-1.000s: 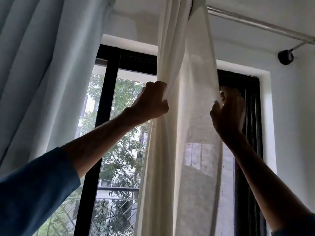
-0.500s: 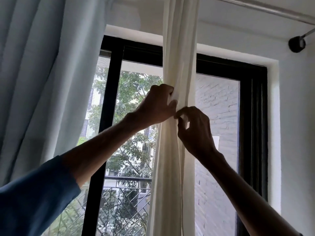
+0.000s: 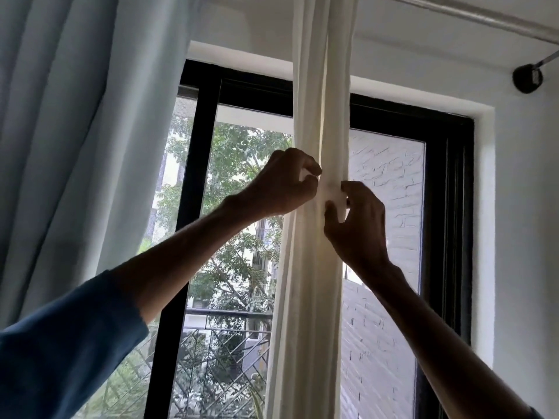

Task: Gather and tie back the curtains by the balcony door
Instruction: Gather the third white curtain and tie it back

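While the blue curtain (image 3: 75,131) hangs loose at far left, covering that side of the balcony door (image 3: 199,207), the cream curtain (image 3: 317,86) is already gathered into one narrow vertical column down the middle of the glass. Long axis: straight up and down, from the rod (image 3: 472,18) to below frame.

Left hand (image 3: 281,184) clenched on the column's left edge, pinching folds. Right hand (image 3: 357,219) on the opposite side, thumb and forefinger nipping a small pale piece (image 3: 334,195) at the front of the bundle; strap end or fabric fold, cannot tell.

Bundle lies directly between the two hands, both touching it at the same height. Judgement: any tie must run crosswise around the column, and the right hand seems better placed to carry it.
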